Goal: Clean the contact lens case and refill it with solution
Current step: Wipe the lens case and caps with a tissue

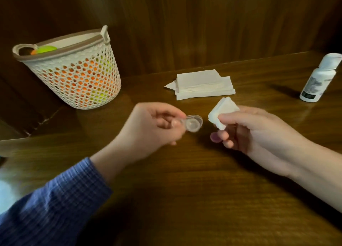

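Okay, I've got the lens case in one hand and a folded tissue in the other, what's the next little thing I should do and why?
Probably bring the folded white tissue pinched in your right hand over to the open well of the clear plastic lens case that your left hand holds, and wipe inside it. The two are close but apart, and the white solution bottle stands untouched at the far right, so refilling looks premature.

the left hand [148,127] is smeared by motion blur, and one end of the case [192,123] is hidden under its fingers. the bottle [318,79] label is too blurred to be read. the basket [74,75] contents are only glimpsed as orange and green.
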Available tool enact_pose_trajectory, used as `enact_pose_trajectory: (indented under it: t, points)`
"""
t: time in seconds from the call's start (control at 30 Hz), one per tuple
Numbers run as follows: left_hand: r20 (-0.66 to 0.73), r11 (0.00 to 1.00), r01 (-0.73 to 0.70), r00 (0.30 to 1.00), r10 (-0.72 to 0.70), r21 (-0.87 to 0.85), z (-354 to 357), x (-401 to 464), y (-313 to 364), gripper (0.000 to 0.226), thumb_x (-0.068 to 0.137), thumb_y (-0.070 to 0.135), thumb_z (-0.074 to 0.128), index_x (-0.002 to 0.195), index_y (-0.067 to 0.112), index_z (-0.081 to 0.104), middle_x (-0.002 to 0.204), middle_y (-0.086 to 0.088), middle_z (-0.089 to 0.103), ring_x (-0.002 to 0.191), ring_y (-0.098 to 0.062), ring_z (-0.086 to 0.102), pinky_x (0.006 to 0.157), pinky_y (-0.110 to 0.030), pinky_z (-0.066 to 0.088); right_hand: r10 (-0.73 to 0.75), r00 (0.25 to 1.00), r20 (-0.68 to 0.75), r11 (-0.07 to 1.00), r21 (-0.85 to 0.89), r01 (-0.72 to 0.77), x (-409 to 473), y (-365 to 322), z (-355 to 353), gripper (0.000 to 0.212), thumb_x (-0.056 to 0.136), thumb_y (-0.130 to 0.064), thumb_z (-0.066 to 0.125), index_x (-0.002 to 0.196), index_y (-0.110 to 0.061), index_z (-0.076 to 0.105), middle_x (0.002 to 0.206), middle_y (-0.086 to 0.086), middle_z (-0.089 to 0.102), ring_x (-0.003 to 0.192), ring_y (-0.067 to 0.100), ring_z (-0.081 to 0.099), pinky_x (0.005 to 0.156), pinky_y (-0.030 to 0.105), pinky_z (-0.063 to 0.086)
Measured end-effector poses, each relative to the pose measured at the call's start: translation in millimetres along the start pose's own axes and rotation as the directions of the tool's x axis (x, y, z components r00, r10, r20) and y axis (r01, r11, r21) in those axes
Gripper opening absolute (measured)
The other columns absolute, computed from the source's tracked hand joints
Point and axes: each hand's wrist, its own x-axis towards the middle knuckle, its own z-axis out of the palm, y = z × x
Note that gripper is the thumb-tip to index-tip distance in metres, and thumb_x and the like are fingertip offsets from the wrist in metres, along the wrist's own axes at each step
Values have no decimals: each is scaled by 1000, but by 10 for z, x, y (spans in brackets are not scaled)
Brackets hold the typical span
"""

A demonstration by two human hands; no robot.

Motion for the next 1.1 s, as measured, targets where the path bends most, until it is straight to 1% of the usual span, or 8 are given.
enact_pose_trajectory:
  t: [0.2,0.37,0.57,0.7,0.8,0.9,1.0,1.1]
  points:
    - [49,975,18,999,-7,-223,371,-132,17,22,87,-4,74,100,14,76,76,2,74,63,-14,72,59,-24,59,-199,976,93,946,-240,216,-35,77,41,12,89,-17,69,90,-20,81,80,1,75,69,10,67,60,23,56]
    - [73,885,116,993,-93,-452,443,-116,-32,17,90,-4,68,102,8,74,74,2,70,59,-15,63,60,-29,54,-315,943,106,883,-332,332,-13,127,4,11,93,-18,69,95,-19,80,89,15,75,72,14,68,66,25,58]
    - [109,788,185,983,-149,-587,439,-77,-44,32,83,9,66,112,-3,71,70,-5,65,58,-12,59,58,-23,49,-381,913,145,826,-391,407,29,198,-27,9,95,-18,69,96,-20,78,84,9,77,70,14,72,70,26,59]
    - [183,697,214,976,-120,-684,424,-85,-36,32,86,11,66,103,-16,66,86,-20,61,65,-12,59,58,-21,51,-413,900,138,815,-384,433,36,227,-40,9,93,-20,70,96,-23,78,85,4,78,72,14,73,69,26,60]
    - [232,661,243,967,-106,-710,407,-95,-23,35,86,21,68,105,-8,72,98,-16,69,77,-13,67,65,-21,56,-607,786,117,621,-546,562,21,229,-65,7,93,-26,71,97,-28,76,89,-4,75,84,16,72,74,32,60]
    - [304,677,258,951,-52,-689,413,-103,-27,20,93,21,68,99,4,76,97,-12,75,87,-17,72,73,-25,59,-721,656,223,395,-646,654,1,197,-67,13,92,-20,71,102,-24,77,92,-9,71,89,20,68,75,32,58]
    - [392,660,316,919,-36,-681,405,-100,-30,21,96,21,63,102,7,77,97,-12,75,87,-17,73,74,-25,60,-695,630,348,323,-631,705,-1,187,-46,17,91,-16,71,106,-19,79,94,-6,67,88,17,65,68,21,52]
    - [427,651,377,900,-88,-659,403,-89,-32,27,92,27,63,104,8,78,94,-11,75,82,-17,72,69,-23,60,-634,669,388,315,-661,681,0,188,-52,18,93,-19,66,104,-21,81,93,-7,65,91,21,63,66,22,51]
